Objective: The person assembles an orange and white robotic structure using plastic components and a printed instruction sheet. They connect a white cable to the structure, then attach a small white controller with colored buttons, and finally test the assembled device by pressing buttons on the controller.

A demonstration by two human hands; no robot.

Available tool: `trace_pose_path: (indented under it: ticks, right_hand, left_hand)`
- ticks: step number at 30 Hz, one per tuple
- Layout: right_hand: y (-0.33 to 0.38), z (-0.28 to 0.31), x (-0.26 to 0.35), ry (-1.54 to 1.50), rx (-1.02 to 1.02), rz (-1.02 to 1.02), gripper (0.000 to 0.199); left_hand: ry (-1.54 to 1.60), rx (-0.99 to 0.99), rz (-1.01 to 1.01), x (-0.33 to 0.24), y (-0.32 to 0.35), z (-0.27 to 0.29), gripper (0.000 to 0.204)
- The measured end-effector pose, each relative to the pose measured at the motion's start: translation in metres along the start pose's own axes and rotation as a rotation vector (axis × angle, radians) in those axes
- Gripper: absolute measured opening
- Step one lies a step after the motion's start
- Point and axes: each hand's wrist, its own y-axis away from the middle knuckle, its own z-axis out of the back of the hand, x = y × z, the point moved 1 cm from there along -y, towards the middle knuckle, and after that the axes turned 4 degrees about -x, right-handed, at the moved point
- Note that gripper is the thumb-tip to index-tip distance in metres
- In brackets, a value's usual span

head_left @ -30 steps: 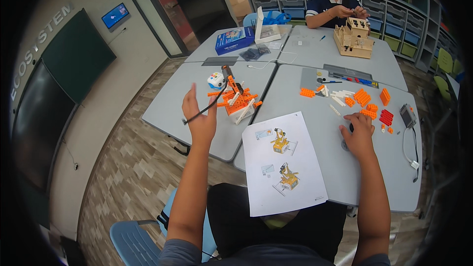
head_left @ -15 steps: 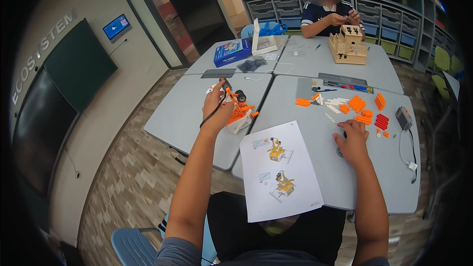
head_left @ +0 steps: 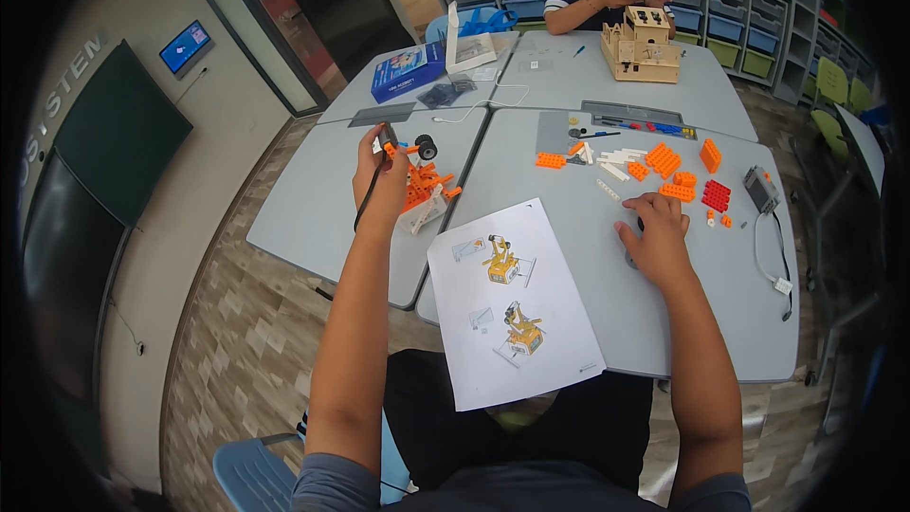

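1. Two hands are working at a grey table (head_left: 588,303): the left hand (head_left: 379,175) is closing around a dark cable (head_left: 368,197) with a small grey part at its top, holding it up just left of the orange model (head_left: 425,192).
2. The model is sitting on the near right part of the left table, close to the seam between tables, with a black wheel (head_left: 426,146) at its far side.
3. The right hand (head_left: 654,232) is lying palm down on the right table, fingers curled over something small and dark; whether its grip is holding it or only covering it, I cannot tell.
4. Loose orange bricks (head_left: 664,163), red bricks (head_left: 717,195) and white pieces (head_left: 616,166) are lying far of the right hand, well apart from the model.
5. An instruction sheet (head_left: 512,303) is resting between the arms, hanging over the near table edge.
6. A grey module (head_left: 761,188) with its white wire is lying at the right.
7. Another person is sitting at the far table beside a wooden model (head_left: 645,45).
8. Judging from this, the step in hand seems to be fitting the cabled part to the model.
9. The next move would call for lining the part up with the model while steadying the model so it does not slide.
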Motion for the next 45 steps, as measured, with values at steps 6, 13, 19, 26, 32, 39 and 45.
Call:
trace_pose_path:
  ticks: [6, 13, 19, 26, 32, 39, 45]
  right_hand:
    - [0.000, 0.000, 0.000, -0.012, 0.003, -0.001, 0.039]
    - [-0.002, -0.003, -0.001, -0.002, -0.003, 0.010, 0.039]
    - [-0.001, -0.004, -0.003, 0.009, -0.022, 0.025, 0.038]
    - [-0.001, -0.004, -0.002, 0.037, -0.023, 0.035, 0.037]
    - [-0.001, -0.003, -0.001, 0.022, -0.015, 0.021, 0.039]
    - [-0.002, -0.003, 0.000, 0.016, -0.005, 0.016, 0.038]
    - [-0.002, -0.002, -0.001, 0.016, 0.002, 0.007, 0.038]
  left_hand:
    - [0.098, 0.139, 0.060, 0.002, -0.005, 0.022, 0.050]
    - [0.247, 0.155, 0.074, 0.018, -0.007, 0.047, 0.052]
    - [0.316, 0.085, 0.077, 0.036, -0.007, 0.048, 0.045]
    - [0.304, 0.077, 0.116, 0.045, 0.002, 0.043, 0.045]
    - [-0.005, -0.011, 0.035, 0.046, 0.010, 0.042, 0.047]
    - [0.102, -0.006, 0.058, 0.052, 0.011, 0.039, 0.046]
    - [0.116, -0.006, 0.110, 0.048, 0.011, 0.037, 0.046]
